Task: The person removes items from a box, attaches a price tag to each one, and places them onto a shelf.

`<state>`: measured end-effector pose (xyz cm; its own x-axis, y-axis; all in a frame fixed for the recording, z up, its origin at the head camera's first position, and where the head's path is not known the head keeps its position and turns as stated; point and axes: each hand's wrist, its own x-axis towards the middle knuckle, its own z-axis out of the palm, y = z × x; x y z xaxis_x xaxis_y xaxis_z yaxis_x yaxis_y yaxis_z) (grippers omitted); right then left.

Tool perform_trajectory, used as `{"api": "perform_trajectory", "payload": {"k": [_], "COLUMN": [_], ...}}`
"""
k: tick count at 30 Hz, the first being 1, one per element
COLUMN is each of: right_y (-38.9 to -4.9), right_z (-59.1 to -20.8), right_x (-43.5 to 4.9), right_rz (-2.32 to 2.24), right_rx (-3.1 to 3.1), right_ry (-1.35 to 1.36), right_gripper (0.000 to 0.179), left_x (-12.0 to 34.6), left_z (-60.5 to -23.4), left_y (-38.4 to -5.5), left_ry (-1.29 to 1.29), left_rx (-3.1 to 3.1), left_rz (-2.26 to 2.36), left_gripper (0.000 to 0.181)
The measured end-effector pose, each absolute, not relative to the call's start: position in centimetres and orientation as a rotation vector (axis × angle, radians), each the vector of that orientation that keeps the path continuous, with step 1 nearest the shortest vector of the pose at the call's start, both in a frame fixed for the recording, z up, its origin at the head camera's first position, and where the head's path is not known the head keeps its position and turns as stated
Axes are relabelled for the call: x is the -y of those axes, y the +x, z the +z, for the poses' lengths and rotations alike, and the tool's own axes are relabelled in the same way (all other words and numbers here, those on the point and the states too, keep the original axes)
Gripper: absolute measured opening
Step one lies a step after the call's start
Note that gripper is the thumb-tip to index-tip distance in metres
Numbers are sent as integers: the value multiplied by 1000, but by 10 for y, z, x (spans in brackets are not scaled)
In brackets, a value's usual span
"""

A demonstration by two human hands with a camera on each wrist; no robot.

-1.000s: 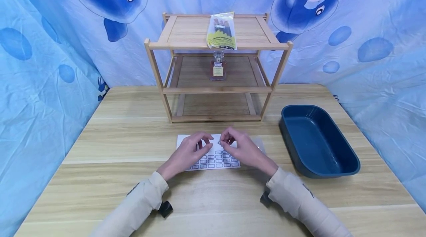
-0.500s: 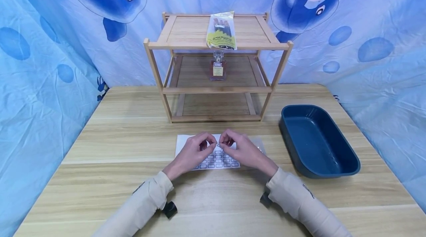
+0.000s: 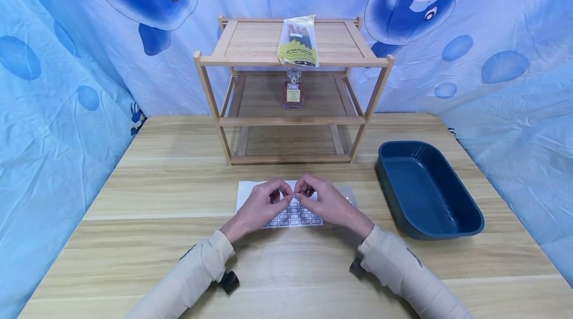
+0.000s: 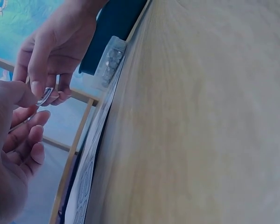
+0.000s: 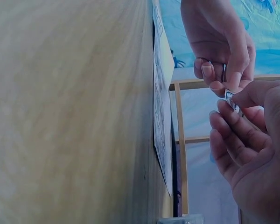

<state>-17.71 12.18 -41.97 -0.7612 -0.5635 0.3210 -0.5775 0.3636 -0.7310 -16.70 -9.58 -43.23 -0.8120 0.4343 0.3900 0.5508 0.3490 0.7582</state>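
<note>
Above a white sheet of label stickers, my two hands meet fingertip to fingertip. A small white label sticker with a dark printed border sits between them. My right hand pinches it between thumb and index finger. My left hand pinches its other edge, thumb and finger closed at the sticker. The other fingers of both hands are loosely curled. Print on the sticker is too small to read. Part of the sheet is hidden under the hands.
A clear plastic container of round clear pieces lies right of the sheet. Farther right stands a dark blue basin. Behind is a wooden shelf with a labelled glass bottle and a bag of artist brushes.
My left hand has moved right and its fingertips have closed on the sticker, beside the right hand's. My right hand has hardly moved and held the sticker throughout.
</note>
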Motion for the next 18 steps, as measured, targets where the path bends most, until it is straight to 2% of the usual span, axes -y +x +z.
{"api": "perform_trajectory", "payload": {"k": [10, 18], "right_y": [-175, -173], "right_z": [-419, -420], "right_x": [-124, -130], "right_rz": [1403, 1419], "right_rx": [2625, 2638], "right_ry": [1000, 915], "right_gripper": [14, 11], "left_x": [93, 92], "left_z": [-432, -433], "left_y": [-167, -166], "left_ry": [-894, -770], "left_rx": [2460, 2427], "left_rz": [-1484, -1573], "left_gripper": [11, 10]}}
